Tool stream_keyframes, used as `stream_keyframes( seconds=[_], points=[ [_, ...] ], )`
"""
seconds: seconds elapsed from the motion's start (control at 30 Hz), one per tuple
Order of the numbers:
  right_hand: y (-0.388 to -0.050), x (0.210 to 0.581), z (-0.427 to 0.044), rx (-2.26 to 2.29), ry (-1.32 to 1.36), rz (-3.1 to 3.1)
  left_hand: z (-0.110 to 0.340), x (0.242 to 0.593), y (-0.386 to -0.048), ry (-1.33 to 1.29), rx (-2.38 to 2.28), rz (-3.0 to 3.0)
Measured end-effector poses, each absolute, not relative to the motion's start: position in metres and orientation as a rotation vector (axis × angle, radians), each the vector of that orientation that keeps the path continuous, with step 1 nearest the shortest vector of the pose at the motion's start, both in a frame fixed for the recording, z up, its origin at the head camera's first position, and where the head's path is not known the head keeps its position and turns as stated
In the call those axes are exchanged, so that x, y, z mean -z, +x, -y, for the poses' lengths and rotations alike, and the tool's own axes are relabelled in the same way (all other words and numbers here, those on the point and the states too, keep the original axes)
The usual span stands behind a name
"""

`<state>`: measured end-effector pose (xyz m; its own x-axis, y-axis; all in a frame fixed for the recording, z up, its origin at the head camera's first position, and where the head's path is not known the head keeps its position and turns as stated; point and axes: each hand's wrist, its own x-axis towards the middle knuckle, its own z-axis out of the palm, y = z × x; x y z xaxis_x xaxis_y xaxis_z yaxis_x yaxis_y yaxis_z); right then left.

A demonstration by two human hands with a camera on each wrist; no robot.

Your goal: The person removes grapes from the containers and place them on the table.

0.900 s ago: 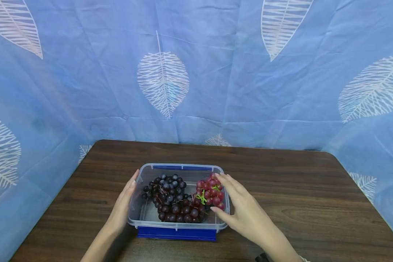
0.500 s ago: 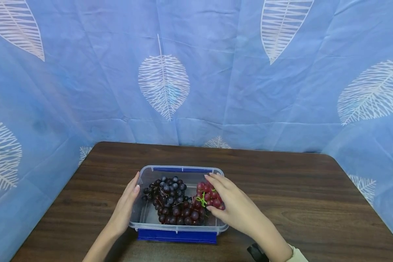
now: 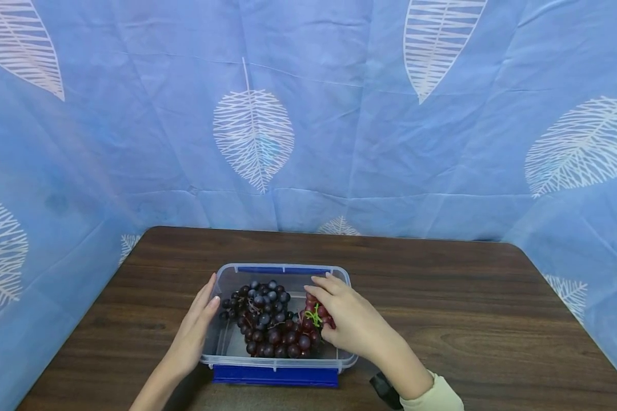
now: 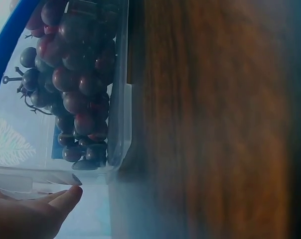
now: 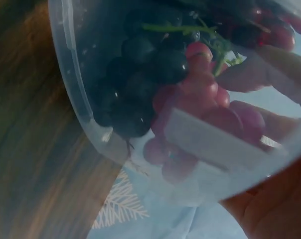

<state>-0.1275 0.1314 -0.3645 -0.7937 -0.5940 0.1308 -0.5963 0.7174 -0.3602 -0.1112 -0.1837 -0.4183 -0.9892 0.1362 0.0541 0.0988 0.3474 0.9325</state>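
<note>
Leaf-print blue cloth (image 3: 319,142), brown table (image 3: 473,308)

Grapes (image 3: 274,335) are red and blackish — cloth (image 3: 339,142) blue with white leaves (image 3: 254,137)

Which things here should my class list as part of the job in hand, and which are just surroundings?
Part of the job:
Clear container
Dark grapes, inside it
Red grapes, partly covered by the right hand
Left hand, at the container's left side

Just surroundings:
Wooden table, underneath
Blue leaf-patterned cloth, behind
Black object, by the right wrist
Pale right sleeve
</note>
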Motion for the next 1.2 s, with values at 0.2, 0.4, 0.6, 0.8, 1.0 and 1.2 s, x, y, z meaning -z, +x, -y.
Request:
stream_keyframes(
  seconds=[0.2,0.4,0.6,0.8,1.0,1.2],
  points=[
    [-0.129,0.374,-0.127,-0.595,0.960,2.876,0.185,0.419,-0.113,0.249,-1.757,-2.553],
    [-0.128,0.378,-0.123,-0.447,0.884,2.862,0.185,0.419,-0.113,0.265,-1.754,-2.553],
    [-0.128,0.380,-0.117,-0.364,0.835,2.872,0.185,0.418,-0.112,0.260,-1.741,-2.568],
    [-0.130,0.384,-0.113,-0.372,0.770,2.906,0.188,0.419,-0.113,0.269,-1.726,-2.573],
    [-0.133,0.386,-0.113,-0.439,0.713,2.899,0.188,0.419,-0.113,0.256,-1.720,-2.562],
    [-0.133,0.385,-0.116,-0.538,0.741,2.876,0.185,0.417,-0.113,0.242,-1.720,-2.573]
  ],
)
